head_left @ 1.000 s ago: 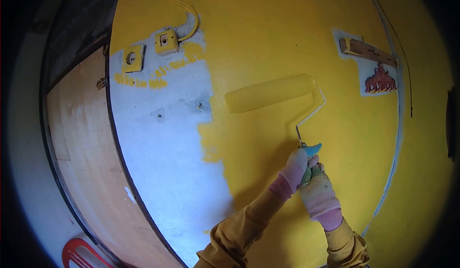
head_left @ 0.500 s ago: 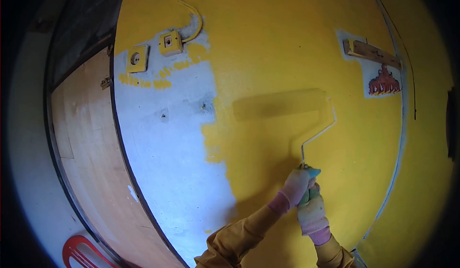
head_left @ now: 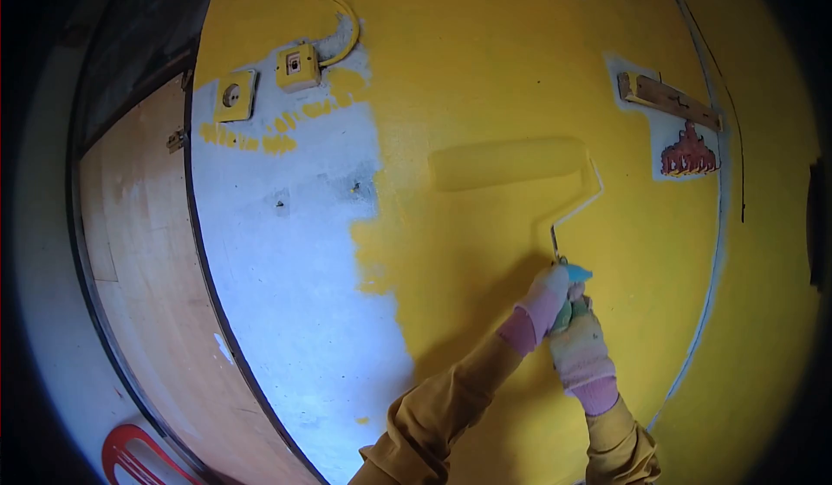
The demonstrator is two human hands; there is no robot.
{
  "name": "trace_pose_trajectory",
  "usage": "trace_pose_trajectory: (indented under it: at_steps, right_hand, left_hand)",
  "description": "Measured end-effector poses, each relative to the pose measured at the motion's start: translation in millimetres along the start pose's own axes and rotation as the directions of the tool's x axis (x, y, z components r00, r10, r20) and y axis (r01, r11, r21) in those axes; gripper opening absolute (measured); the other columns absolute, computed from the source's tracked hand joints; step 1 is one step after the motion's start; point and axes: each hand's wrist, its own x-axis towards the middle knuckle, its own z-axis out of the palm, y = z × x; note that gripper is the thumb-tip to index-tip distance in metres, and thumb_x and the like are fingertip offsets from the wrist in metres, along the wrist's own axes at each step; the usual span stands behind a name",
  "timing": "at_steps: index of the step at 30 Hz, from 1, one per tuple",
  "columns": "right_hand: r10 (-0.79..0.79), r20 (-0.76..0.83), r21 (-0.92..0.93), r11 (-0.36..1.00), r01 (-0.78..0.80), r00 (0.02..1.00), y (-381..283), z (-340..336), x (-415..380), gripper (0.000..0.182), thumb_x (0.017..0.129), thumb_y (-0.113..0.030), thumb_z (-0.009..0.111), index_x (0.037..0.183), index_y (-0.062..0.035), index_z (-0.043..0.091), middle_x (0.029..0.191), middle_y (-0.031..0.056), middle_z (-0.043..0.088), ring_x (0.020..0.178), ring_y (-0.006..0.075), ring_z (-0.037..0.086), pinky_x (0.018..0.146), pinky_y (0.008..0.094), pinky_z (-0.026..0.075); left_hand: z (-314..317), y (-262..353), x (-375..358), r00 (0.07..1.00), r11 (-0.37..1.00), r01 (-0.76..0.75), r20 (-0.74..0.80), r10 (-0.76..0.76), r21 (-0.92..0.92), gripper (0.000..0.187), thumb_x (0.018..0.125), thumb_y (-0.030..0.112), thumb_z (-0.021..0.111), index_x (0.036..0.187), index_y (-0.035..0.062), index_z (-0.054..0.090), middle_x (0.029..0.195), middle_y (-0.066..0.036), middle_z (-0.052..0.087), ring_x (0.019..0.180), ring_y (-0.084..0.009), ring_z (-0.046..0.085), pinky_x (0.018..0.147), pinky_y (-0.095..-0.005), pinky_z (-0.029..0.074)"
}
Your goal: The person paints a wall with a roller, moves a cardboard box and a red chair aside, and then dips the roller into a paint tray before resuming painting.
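A paint roller (head_left: 511, 163) coated in yellow lies against the yellow-painted part of the wall (head_left: 485, 78). Its bent wire frame runs down to a blue-green handle. My left hand (head_left: 549, 292), in a pale glove with a pink cuff, is closed round the top of that handle. Just below and to the right, my right hand (head_left: 581, 343), gloved alike, grips the handle's lower part. Most of the handle is hidden by the gloves. To the left of the roller, an unpainted pale blue-white stretch of wall (head_left: 295, 286) meets the yellow at a ragged edge.
Upper left are a yellow socket (head_left: 234, 95) and a switch box (head_left: 298, 67) with a cable (head_left: 351, 34). A wooden hook rail (head_left: 672, 102) hangs right, above a dark red painted motif (head_left: 689, 149). A wooden door (head_left: 143, 242) and red chair (head_left: 130, 446) stand left.
The roller has moved slightly up the wall, and both hands have risen with it and shifted a little right. The view has turned slightly, so the wall fittings sit further left.
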Motion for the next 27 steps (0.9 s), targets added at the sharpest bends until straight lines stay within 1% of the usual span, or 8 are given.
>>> trace_pose_trajectory:
  at_steps: [3, 10, 12, 16, 19, 22, 25, 27]
  right_hand:
    - [-0.255, -0.046, -0.256, 0.938, 0.235, 0.966, -12.6, -14.0, 24.1, 0.03, 0.087, -0.018, 0.037, 0.106, 0.0051, 0.043, 0.087, 0.0281, 0.051, 0.079, 0.0439, 0.049, 0.068, 0.0434, 0.042]
    - [-0.109, -0.042, -0.158, 0.982, 0.102, 0.993, -10.2, -9.6, 0.9, 0.032, 0.086, -0.017, 0.037, 0.107, 0.0064, 0.042, 0.088, 0.0292, 0.051, 0.081, 0.0439, 0.049, 0.07, 0.0436, 0.042]
    - [0.136, -0.049, 0.04, 0.99, -0.135, 0.989, -25.3, -15.7, 20.8, 0.032, 0.086, -0.019, 0.037, 0.107, 0.0054, 0.043, 0.087, 0.0288, 0.052, 0.08, 0.0435, 0.049, 0.069, 0.0427, 0.043]
    - [0.052, -0.125, -0.055, 0.997, -0.059, 0.991, -25.7, -17.9, 48.0, 0.032, 0.087, -0.02, 0.036, 0.106, 0.0051, 0.044, 0.082, 0.0283, 0.053, 0.079, 0.0433, 0.05, 0.067, 0.0419, 0.043]
    - [0.036, -0.022, 0.088, 0.996, -0.034, 0.999, -18.1, -16.2, 19.9, 0.032, 0.088, -0.022, 0.036, 0.102, 0.0053, 0.045, 0.078, 0.028, 0.053, 0.076, 0.0434, 0.05, 0.065, 0.0425, 0.043]
    - [-0.262, -0.161, 0.025, 0.963, 0.269, 0.951, 0.3, -0.7, -16.8, 0.038, 0.089, -0.028, 0.035, 0.1, 0.0058, 0.046, 0.072, 0.026, 0.054, 0.062, 0.0385, 0.053, 0.055, 0.0402, 0.044]
    - [-0.046, -0.085, 0.198, 0.978, 0.062, 0.995, 5.0, 11.3, -1.9, 0.039, 0.089, -0.03, 0.034, 0.101, 0.0053, 0.046, 0.067, 0.0235, 0.054, 0.05, 0.0327, 0.053, 0.047, 0.0363, 0.043]
    - [-0.065, -0.113, 0.192, 0.978, 0.086, 0.991, 2.7, 10.1, 25.9, 0.04, 0.089, -0.032, 0.035, 0.1, 0.0052, 0.047, 0.064, 0.0217, 0.054, 0.046, 0.0303, 0.052, 0.044, 0.035, 0.042]
  left_hand:
    - [12.4, 30.6, 8.5, 0.993, 0.998, 0.043, 0.112, -0.038, -0.05, 0.012, 0.075, 0.009, 0.052, 0.072, 0.0067, 0.041, 0.05, -0.002, 0.036, 0.043, -0.0172, 0.036, 0.049, -0.0336, 0.039]
    - [1.5, -1.3, 13.3, 0.998, 0.998, 0.062, 0.026, -0.062, -0.009, 0.011, 0.074, 0.009, 0.051, 0.07, 0.0067, 0.041, 0.05, -0.002, 0.034, 0.045, -0.017, 0.036, 0.051, -0.0339, 0.041]
    - [8.9, 14.8, 13.2, 0.998, 1.0, 0.014, 0.057, -0.012, -0.022, 0.011, 0.074, 0.008, 0.05, 0.07, 0.0066, 0.041, 0.05, -0.001, 0.034, 0.044, -0.0166, 0.035, 0.051, -0.0336, 0.041]
    - [23.2, 43.8, 15.5, 0.996, 0.998, -0.049, 0.075, 0.051, -0.036, 0.013, 0.074, 0.007, 0.05, 0.065, 0.0074, 0.04, 0.049, -0.002, 0.034, 0.044, -0.018, 0.036, 0.05, -0.0349, 0.041]
    - [7.6, 12.5, 7.4, 0.995, 0.996, -0.076, 0.062, 0.074, 0.043, 0.015, 0.073, 0.007, 0.051, 0.065, 0.0076, 0.038, 0.048, -0.003, 0.034, 0.044, -0.0196, 0.038, 0.05, -0.0362, 0.041]
    - [-4.9, -11.6, -4.1, 1.0, 0.997, -0.014, -0.024, 0.016, 0.072, 0.016, 0.072, 0.006, 0.052, 0.065, 0.008, 0.038, 0.049, -0.002, 0.035, 0.043, -0.0178, 0.037, 0.05, -0.0356, 0.041]
    - [-3.1, 0.3, 3.2, 0.999, 0.999, 0.024, -0.045, -0.023, 0.023, 0.016, 0.072, 0.004, 0.053, 0.066, 0.0079, 0.039, 0.051, -0.002, 0.035, 0.042, -0.0162, 0.035, 0.05, -0.035, 0.041]
    - [8.5, 24.6, 11.4, 0.998, 0.99, -0.042, -0.045, 0.049, 0.138, 0.006, 0.075, 0.009, 0.048, 0.072, 0.0059, 0.043, 0.051, -0.002, 0.035, 0.044, -0.0153, 0.037, 0.051, -0.0342, 0.044]
